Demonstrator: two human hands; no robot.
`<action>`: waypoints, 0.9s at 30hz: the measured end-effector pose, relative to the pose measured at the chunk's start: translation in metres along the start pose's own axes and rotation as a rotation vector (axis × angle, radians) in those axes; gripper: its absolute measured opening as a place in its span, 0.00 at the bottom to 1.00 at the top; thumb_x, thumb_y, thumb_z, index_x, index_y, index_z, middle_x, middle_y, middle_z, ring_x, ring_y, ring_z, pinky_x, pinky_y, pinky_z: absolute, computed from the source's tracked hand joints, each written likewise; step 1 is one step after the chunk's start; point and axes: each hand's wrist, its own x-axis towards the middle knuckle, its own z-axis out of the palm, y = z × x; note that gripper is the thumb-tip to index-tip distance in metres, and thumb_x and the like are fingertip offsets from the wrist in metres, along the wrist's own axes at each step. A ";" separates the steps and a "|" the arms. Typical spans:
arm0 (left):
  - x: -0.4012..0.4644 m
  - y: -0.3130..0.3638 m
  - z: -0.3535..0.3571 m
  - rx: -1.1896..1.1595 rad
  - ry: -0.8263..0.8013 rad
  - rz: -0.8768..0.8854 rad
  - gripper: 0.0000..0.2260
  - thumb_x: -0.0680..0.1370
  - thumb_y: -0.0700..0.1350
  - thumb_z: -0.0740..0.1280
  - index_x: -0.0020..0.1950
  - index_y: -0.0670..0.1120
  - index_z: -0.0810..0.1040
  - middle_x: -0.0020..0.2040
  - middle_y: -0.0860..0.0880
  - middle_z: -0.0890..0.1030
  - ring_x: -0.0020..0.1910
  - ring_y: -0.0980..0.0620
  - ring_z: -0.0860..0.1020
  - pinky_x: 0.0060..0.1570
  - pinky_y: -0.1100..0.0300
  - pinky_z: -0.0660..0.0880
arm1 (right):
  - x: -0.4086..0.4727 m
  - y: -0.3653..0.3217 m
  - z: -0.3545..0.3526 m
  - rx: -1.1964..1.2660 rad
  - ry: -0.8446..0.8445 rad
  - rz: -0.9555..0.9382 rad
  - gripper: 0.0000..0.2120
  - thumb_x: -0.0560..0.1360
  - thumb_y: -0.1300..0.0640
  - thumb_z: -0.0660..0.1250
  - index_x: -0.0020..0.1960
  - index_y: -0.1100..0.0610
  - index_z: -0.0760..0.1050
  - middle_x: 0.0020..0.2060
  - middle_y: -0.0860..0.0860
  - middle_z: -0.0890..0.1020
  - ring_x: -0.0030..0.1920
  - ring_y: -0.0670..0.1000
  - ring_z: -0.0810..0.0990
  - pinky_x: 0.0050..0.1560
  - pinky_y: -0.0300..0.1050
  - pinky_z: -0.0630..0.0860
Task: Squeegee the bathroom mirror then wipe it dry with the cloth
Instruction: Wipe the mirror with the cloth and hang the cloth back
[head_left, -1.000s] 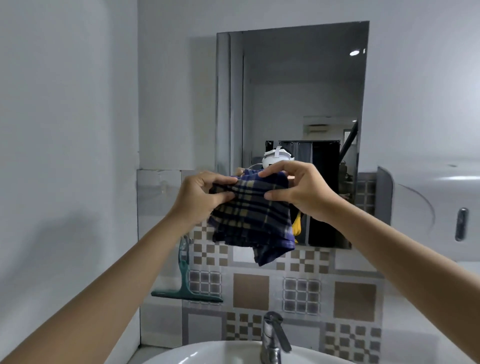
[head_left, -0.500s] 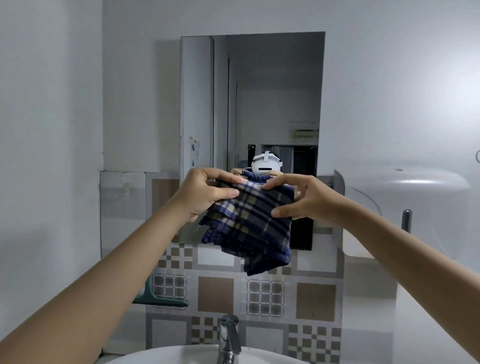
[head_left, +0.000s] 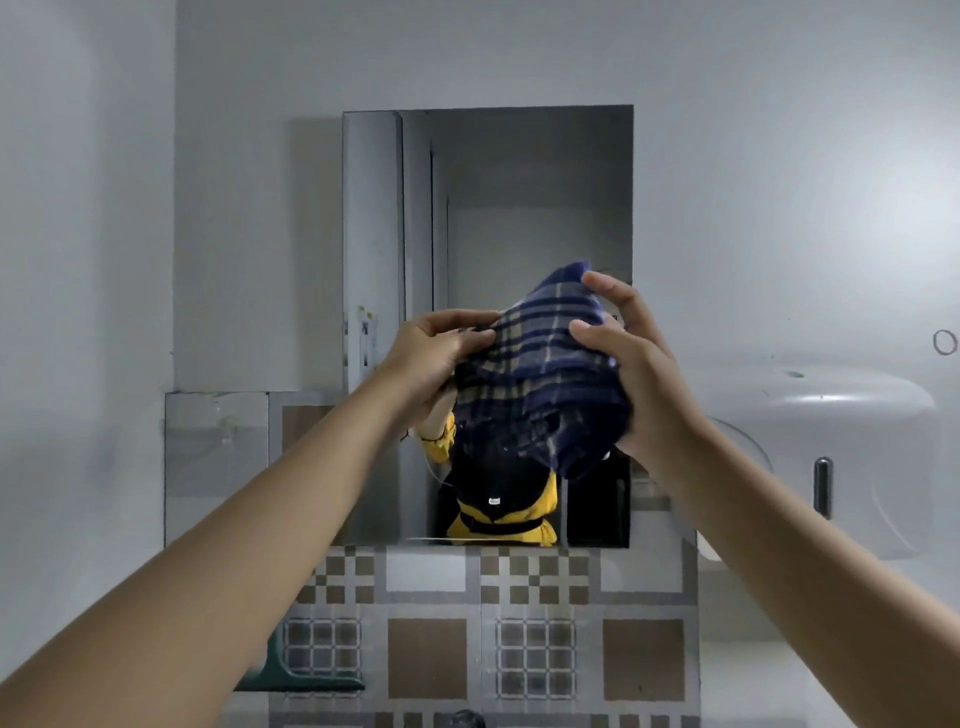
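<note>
A dark blue plaid cloth (head_left: 540, 374) is bunched between both hands in front of the lower half of the rectangular wall mirror (head_left: 519, 208). My left hand (head_left: 431, 358) pinches its left edge. My right hand (head_left: 628, 358) cups its right side, fingers over the top. The green squeegee (head_left: 296, 675) leans against the tiled wall at lower left, partly hidden by my left forearm. The mirror shows a reflection of a person in yellow and black clothing below the cloth.
A white wall dispenser (head_left: 831, 457) is mounted right of the mirror. Patterned brown and grey tiles (head_left: 431, 660) cover the wall under the mirror. The tap top (head_left: 465, 719) peeks in at the bottom edge. A plain grey wall is at left.
The cloth has gone from hanging flat between both hands to bunched into a wad. Both hands rose and the view tilted up, so the basin dropped out of view.
</note>
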 end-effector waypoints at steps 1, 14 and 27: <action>0.007 0.006 0.000 -0.003 -0.008 0.017 0.09 0.76 0.37 0.64 0.55 0.42 0.80 0.46 0.47 0.82 0.42 0.53 0.80 0.35 0.64 0.78 | 0.011 -0.001 0.005 -0.013 0.087 -0.008 0.18 0.74 0.71 0.60 0.56 0.52 0.74 0.57 0.58 0.78 0.56 0.62 0.80 0.45 0.52 0.83; 0.095 0.002 -0.123 1.056 0.279 0.245 0.35 0.71 0.49 0.72 0.73 0.43 0.59 0.71 0.40 0.62 0.71 0.45 0.61 0.68 0.52 0.59 | 0.226 -0.095 -0.004 -0.628 0.448 -0.425 0.24 0.71 0.60 0.65 0.66 0.55 0.71 0.57 0.51 0.77 0.52 0.49 0.77 0.53 0.43 0.76; 0.131 -0.055 -0.206 1.461 0.175 0.112 0.59 0.60 0.64 0.75 0.66 0.61 0.26 0.77 0.51 0.37 0.74 0.40 0.48 0.68 0.39 0.60 | 0.326 -0.034 -0.054 -1.721 0.300 -0.603 0.34 0.74 0.35 0.53 0.76 0.39 0.45 0.77 0.43 0.55 0.78 0.55 0.40 0.66 0.79 0.45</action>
